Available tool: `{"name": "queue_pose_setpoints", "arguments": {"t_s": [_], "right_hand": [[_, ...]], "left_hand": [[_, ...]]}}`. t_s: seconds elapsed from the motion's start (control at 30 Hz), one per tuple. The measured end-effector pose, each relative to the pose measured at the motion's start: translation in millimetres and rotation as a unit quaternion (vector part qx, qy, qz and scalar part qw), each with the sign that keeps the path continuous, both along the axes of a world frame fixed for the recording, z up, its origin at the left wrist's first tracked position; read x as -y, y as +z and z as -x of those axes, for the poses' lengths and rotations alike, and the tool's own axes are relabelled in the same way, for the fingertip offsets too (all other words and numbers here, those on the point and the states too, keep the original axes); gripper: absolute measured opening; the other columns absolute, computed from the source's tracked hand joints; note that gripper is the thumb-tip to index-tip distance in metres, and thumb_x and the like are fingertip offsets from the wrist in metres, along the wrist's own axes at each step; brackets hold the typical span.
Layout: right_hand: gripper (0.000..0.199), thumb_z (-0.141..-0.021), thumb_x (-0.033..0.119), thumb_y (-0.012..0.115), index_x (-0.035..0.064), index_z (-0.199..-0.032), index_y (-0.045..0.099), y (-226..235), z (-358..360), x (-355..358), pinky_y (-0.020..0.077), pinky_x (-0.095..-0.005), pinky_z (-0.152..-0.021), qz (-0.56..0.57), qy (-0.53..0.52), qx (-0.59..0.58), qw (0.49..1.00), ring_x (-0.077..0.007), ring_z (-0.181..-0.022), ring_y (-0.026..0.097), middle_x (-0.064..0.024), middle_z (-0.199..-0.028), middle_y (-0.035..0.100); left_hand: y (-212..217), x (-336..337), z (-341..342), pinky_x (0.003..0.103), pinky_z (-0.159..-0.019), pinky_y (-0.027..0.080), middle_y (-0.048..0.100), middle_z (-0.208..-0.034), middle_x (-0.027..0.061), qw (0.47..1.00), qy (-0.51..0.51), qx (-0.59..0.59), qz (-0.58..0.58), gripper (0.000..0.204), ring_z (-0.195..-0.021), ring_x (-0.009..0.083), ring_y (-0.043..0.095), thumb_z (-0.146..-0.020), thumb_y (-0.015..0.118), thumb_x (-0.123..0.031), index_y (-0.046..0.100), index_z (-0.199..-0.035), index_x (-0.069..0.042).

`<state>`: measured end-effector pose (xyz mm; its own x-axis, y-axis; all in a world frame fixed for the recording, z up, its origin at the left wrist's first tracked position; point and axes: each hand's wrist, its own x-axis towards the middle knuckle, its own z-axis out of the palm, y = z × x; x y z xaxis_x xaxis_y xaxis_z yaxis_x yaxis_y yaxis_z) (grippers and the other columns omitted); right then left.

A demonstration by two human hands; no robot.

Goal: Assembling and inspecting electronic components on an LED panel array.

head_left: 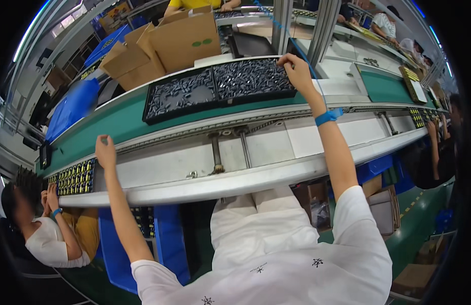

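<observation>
Two brown cartons (159, 48) behind black trays (220, 86); right hand (295, 71) touching tray.

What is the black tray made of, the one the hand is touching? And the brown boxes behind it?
The black tray looks like thin matte plastic, judging by its moulded rim; the right hand rests on its far edge. The brown boxes look like plain cardboard, dull with folded flaps.

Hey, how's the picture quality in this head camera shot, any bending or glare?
Head view: strong fisheye, so the conveyor edge bows; black corners; even overhead light, mild sheen on the black parts trays; the right hand and left hand look reasonably sharp.
</observation>
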<state>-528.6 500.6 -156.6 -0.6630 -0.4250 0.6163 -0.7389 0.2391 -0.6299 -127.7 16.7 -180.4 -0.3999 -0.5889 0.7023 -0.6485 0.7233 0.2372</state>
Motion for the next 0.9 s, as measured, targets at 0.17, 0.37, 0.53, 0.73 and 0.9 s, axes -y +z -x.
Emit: {"name": "queue_pose_setpoints", "arguments": {"t_s": [0.17, 0.37, 0.53, 0.73, 0.9], "right_hand": [[0.013, -0.089, 0.0, 0.049, -0.0005, -0.094, 0.06, -21, 5, -13, 0.0482, -0.031, -0.075, 0.042, -0.051, 0.013, 0.998, -0.0236, -0.082, 0.062, -0.0111, -0.092, 0.065], [0.012, -0.09, 0.001, 0.051, 0.0032, -0.092, 0.062, -31, 3, -10, 0.0469, -0.0377, -0.069, 0.066, -0.032, -0.044, 0.996, -0.0281, -0.076, 0.059, -0.0127, -0.085, 0.062], [0.011, -0.09, 0.002, 0.051, 0.0033, -0.093, 0.062, -34, 3, -6, 0.0459, -0.0409, -0.075, 0.018, -0.031, -0.06, 0.998, -0.0309, -0.084, 0.057, -0.0131, -0.088, 0.062], [0.013, -0.091, 0.005, 0.051, 0.0039, -0.098, 0.063, -30, -1, -4, 0.0464, -0.0418, -0.078, -0.035, -0.046, -0.113, 0.992, -0.0323, -0.088, 0.057, -0.0139, -0.092, 0.063], [0.017, -0.092, 0.009, 0.053, 0.0046, -0.105, 0.063, -34, -3, -2, 0.0473, -0.0424, -0.08, -0.01, -0.033, -0.122, 0.992, -0.0338, -0.091, 0.059, -0.0152, -0.097, 0.064]], "left_hand": [[35, -124, 120, 0.039, -0.078, 0.048, 0.061, -0.102, 0.0139, 0.978, -0.197, -0.068, -0.025, 0.024, -0.089, 0.0308, 0.06, -0.084, 0.064, -0.018, 0.062, -0.104, -0.006], [27, -172, 210, 0.044, -0.091, 0.044, 0.058, -0.119, 0.0151, 0.971, -0.224, 0.051, -0.065, 0.039, -0.111, 0.033, 0.055, -0.085, 0.066, -0.03, 0.059, -0.117, -0.008], [9, -175, 231, 0.05, -0.102, 0.035, 0.049, -0.137, 0.0136, 0.98, -0.132, 0.134, -0.062, 0.054, -0.127, 0.0307, 0.045, -0.089, 0.058, -0.047, 0.052, -0.132, -0.015], [17, -180, 231, 0.063, -0.109, 0.02, 0.031, -0.152, 0.0155, 0.942, -0.073, 0.275, -0.178, 0.072, -0.141, 0.0337, 0.027, -0.088, 0.048, -0.064, 0.038, -0.146, -0.022], [25, -177, 233, 0.068, -0.11, 0.012, 0.022, -0.157, 0.0156, 0.921, -0.059, 0.307, -0.233, 0.081, -0.145, 0.036, 0.017, -0.085, 0.044, -0.072, 0.032, -0.149, -0.025]]}}
